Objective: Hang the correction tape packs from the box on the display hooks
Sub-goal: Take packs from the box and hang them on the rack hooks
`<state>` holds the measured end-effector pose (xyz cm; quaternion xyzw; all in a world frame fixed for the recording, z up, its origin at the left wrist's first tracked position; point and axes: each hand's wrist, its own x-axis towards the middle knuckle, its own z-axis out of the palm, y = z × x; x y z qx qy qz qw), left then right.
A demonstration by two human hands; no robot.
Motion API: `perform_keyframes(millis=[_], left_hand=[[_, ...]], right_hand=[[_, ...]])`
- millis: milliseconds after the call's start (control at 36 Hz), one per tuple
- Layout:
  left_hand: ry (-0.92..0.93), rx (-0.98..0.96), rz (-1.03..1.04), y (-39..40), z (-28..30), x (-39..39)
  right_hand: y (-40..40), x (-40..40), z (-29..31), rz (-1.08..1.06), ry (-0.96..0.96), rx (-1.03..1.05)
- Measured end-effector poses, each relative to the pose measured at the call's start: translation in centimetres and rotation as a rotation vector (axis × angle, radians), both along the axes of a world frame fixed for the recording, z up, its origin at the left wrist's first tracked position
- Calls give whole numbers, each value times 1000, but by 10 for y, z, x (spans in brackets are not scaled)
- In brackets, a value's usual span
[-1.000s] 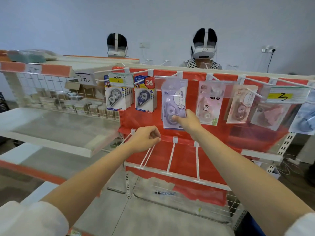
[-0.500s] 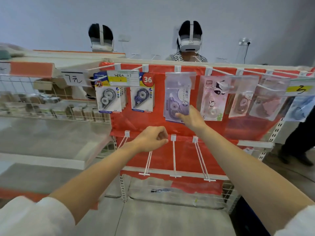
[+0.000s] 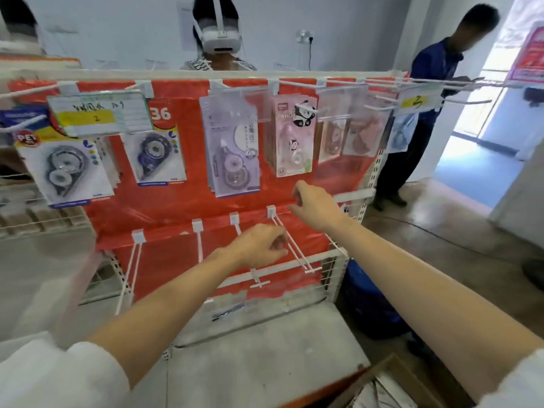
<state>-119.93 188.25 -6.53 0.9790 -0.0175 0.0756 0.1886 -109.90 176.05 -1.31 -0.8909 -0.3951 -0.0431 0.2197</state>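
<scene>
grey shelf (image 3: pixel 265 343) under red display backing (image 3: pixel 176 207)

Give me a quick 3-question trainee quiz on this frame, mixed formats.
1. True or false: the right hand grips the lilac pack.
2. The panda pack hangs: A) left of the lilac pack, B) right of it, C) on the lower hooks.
3. Fill in: the lower hooks hold ____ packs.

Key: 1. False, it is below and clear of the pack, holding nothing. 2. B. 3. No.
</scene>
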Motion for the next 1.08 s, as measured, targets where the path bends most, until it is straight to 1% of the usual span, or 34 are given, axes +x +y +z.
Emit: perform_keyframes(millis=[167,333,500,639,833,972,1083], left_hand=[[12,31,-172,-37,-15,24],[70,97,-250,-80,-38,50],[142,128,-321,-124,-70,75],[230,137,-404,-160,-103,93],[461,140,-432,-218,-161,115],[586,152,-414,-260,-208,126],[689,126,-413,-290,-252,129]], right_hand=[[-51,10,-27,-88,3,-163],[-105,19,-55,-200,90,-249],[-163,30,-90,-275,193,-300],[-209,42,-132,-312,298,-297],[-269,56,-206,-362,501,-311],[-314,56,-266,-420,637,-302],[-348,49,-314,-469,739,-327]])
